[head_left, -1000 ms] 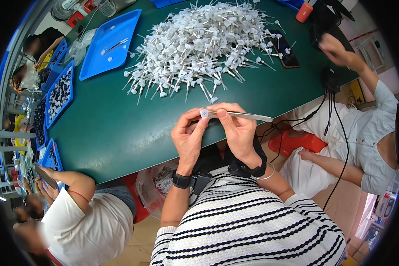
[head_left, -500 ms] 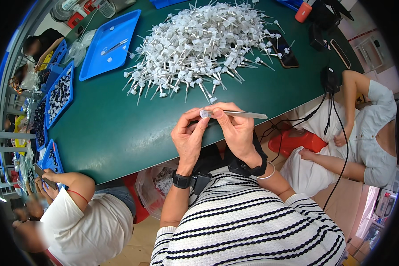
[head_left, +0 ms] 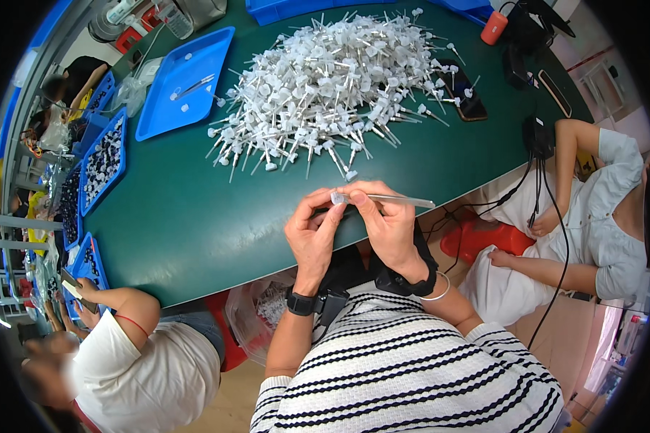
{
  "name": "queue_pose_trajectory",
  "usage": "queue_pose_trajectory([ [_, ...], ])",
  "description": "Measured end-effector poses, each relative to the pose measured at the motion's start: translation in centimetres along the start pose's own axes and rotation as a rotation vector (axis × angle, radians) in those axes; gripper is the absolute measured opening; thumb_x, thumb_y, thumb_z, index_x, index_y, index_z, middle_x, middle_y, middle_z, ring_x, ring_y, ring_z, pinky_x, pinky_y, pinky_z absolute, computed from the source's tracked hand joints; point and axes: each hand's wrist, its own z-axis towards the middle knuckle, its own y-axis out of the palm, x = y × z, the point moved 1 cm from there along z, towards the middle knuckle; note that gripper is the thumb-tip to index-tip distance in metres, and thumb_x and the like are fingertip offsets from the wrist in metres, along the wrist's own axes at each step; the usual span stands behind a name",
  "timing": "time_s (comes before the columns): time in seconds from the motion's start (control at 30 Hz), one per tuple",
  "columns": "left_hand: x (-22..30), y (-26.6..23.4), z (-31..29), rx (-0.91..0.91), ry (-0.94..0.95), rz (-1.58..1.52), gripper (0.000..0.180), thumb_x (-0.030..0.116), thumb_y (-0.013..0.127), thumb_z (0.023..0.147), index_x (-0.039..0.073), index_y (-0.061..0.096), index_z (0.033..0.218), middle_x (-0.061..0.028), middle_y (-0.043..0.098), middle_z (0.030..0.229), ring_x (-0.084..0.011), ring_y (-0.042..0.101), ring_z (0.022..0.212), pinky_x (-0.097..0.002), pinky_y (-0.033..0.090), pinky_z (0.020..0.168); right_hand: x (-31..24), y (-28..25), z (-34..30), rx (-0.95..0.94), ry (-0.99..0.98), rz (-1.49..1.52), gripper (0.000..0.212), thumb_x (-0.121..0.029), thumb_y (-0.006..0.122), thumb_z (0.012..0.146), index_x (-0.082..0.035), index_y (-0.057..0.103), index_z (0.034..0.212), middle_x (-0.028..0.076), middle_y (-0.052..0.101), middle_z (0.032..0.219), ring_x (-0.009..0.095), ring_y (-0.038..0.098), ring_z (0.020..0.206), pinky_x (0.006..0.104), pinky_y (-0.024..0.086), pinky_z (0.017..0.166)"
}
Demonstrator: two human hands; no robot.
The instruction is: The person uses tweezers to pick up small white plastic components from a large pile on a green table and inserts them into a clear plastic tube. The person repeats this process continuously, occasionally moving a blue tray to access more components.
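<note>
Just off the near edge of the green table, both hands meet at a small whitish plastic piece. My left hand is closed, pinching that piece between thumb and fingers. My right hand is closed round slim metal tweezers, whose tail sticks out to the right and whose tips point at the piece. Fingers hide the tips, so I cannot tell whether they touch it. Beyond the hands lies a large heap of white plastic pieces with thin metal stems.
A blue tray with tweezers and a few pieces lies at the far left. Blue bins of small parts line the left edge. A phone lies beside the heap. Seated people flank me; black cables hang at the right.
The view has shifted slightly, so the table and hands sit a little lower. The tweezers are tilted a bit differently; both hands keep their grips.
</note>
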Motion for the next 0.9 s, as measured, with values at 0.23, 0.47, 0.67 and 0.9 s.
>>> queue_pose_trajectory([
  [0.23,-0.1,0.0,0.0,-0.011,0.013,-0.01,0.02,-0.001,0.067,0.085,-0.003,0.062,0.105,-0.0103,0.061,0.11,-0.015,0.061,0.095,-0.026,0.055,0.075,0.2,0.0,0.0,-0.01,-0.046,-0.045,0.011,-0.008,0.062,0.09,0.001,0.068,0.092,0.009,0.069,0.084,0.017,0.064,0.068,0.0276,0.051,0.06],
  [0.47,-0.3,-0.1,0.1,-0.006,0.015,-0.013,0.02,-0.003,0.067,0.084,-0.004,0.063,0.104,-0.0111,0.062,0.11,-0.0137,0.062,0.092,-0.0243,0.055,0.077,0.1,0.0,0.3,-0.048,-0.074,-0.123,0.009,-0.008,0.063,0.089,0.0,0.067,0.089,0.009,0.069,0.082,0.02,0.064,0.067,0.0289,0.05,0.058],
  [0.67,-0.5,-0.2,0.1,-0.005,0.002,-0.036,0.02,-0.004,0.067,0.084,-0.005,0.063,0.104,-0.0115,0.062,0.11,-0.0131,0.063,0.091,-0.0235,0.055,0.077,-0.2,0.0,0.3,-0.041,-0.083,-0.135,0.009,-0.008,0.063,0.089,0.0,0.067,0.089,0.009,0.068,0.081,0.02,0.063,0.068,0.0287,0.049,0.059],
  [0.9,-0.2,-0.1,0.0,-0.006,0.004,-0.052,0.021,-0.003,0.067,0.084,-0.005,0.063,0.104,-0.0119,0.063,0.109,-0.0131,0.063,0.091,-0.0234,0.054,0.077,-1.1,-0.1,1.0,-0.071,-0.068,-0.141,0.01,-0.009,0.064,0.088,0.001,0.068,0.086,0.008,0.065,0.079,0.02,0.061,0.065,0.0292,0.048,0.056],
])
